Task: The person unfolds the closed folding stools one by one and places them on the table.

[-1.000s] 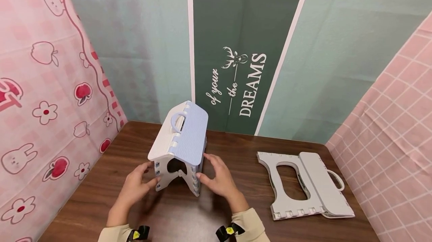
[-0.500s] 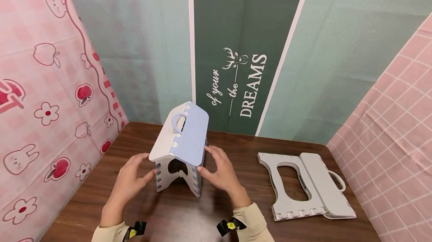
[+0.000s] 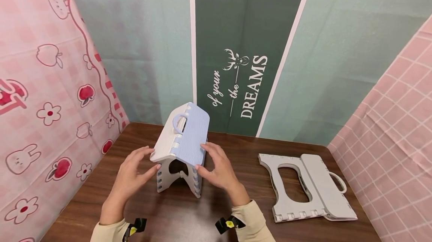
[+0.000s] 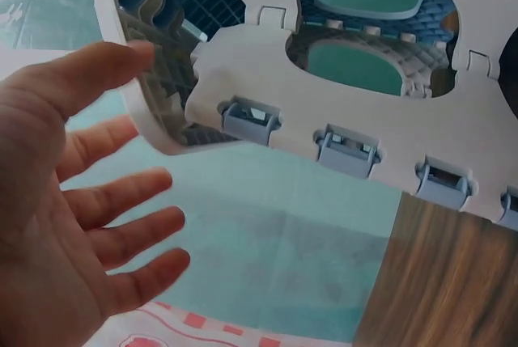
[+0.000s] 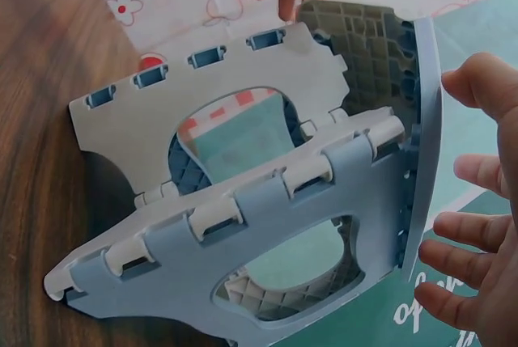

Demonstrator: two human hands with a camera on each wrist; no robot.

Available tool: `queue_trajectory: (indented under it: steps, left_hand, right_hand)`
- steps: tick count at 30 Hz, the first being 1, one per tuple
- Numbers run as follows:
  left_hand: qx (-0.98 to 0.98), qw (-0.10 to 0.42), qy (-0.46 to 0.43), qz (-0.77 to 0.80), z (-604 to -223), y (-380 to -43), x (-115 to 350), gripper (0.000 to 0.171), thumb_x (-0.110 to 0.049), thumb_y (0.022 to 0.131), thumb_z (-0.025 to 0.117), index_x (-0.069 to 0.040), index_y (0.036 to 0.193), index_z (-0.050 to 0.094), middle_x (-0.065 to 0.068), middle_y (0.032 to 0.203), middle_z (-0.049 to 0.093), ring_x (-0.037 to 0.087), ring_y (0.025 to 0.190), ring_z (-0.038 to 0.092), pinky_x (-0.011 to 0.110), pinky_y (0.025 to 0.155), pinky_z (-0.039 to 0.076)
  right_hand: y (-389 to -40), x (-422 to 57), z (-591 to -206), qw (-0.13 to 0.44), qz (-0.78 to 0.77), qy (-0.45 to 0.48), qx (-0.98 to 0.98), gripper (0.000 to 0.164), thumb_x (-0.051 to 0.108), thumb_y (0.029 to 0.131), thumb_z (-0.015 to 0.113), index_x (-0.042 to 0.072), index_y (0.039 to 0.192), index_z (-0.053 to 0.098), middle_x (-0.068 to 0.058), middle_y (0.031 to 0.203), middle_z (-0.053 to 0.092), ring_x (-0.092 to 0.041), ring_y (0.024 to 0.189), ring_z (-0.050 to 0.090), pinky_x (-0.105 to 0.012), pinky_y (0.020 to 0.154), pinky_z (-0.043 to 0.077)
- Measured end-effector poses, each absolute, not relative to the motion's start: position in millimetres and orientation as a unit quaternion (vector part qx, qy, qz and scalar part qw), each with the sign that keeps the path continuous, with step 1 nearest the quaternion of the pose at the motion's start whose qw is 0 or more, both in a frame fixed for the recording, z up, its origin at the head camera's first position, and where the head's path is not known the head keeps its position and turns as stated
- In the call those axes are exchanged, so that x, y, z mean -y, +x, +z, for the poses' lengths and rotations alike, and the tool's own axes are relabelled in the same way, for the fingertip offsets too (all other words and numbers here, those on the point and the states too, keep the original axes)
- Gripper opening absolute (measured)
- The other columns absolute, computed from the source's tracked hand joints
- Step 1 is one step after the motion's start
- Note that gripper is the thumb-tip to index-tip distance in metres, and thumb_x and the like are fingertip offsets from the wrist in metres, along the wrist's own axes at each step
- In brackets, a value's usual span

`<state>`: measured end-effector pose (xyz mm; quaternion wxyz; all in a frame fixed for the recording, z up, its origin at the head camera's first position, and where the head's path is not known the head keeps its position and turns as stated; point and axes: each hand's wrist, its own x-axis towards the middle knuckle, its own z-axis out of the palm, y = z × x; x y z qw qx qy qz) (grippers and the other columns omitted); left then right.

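Note:
A folding step stool (image 3: 193, 133) stands on the table, partly unfolded, its top peaked like a roof with one white half and one light blue half. A blue carry loop rises from the ridge. My left hand (image 3: 129, 174) is at the white half's lower edge, fingers spread, thumb near the underside in the left wrist view. Along the blue half's edge lies my right hand (image 3: 221, 169), thumb at the near corner and fingers extended. In the right wrist view the right fingers (image 5: 461, 262) are loosely spread; whether they touch the panel I cannot tell.
A second, grey folding stool (image 3: 329, 185) lies folded flat on the right of the brown wooden table (image 3: 233, 141). Pink printed cloth (image 3: 50, 84) hangs at the left, green cloth (image 3: 337, 47) behind, and pink checked cloth (image 3: 398, 129) at the right.
Both hands have moved up from the stool's legs to the lower edges of its roof-shaped top. The stool keeps its peaked shape; the grey stool has not moved.

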<state>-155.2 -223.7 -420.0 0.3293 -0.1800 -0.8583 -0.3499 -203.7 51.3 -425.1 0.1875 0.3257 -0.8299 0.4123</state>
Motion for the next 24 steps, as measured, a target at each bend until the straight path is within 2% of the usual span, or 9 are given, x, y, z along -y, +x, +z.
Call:
queue_trajectory:
  steps: [8,24]
  left_hand:
    - [0.85,0.326,-0.207,-0.358,-410.5,-158.7,210.3,0.044,-0.004,0.067,0.078,-0.007,0.109,0.064,0.017,0.118,0.057,0.031,0.104,0.052,0.044,0.076,0.042]
    - [0.846,0.313,-0.229,-0.366,-402.8,-166.1,197.9,0.037,-0.011,0.075,0.074,-0.009,0.11,0.065,0.013,0.119,0.058,0.029,0.11,0.051,0.047,0.081,0.044]
  right_hand:
    - [-205.1,-41.2,-416.3,0.199,0.406,0.341,0.824,0.057,0.027,0.073,0.072,0.009,0.125,0.057,-0.014,0.126,0.049,-0.026,0.115,0.045,-0.043,0.089,0.041]
    - [-209.3,-25.3,-411.6,0.212,0.4,0.358,0.817,0.053,0.03,0.075,0.072,0.011,0.122,0.058,-0.014,0.126,0.048,-0.029,0.115,0.043,-0.041,0.085,0.044]
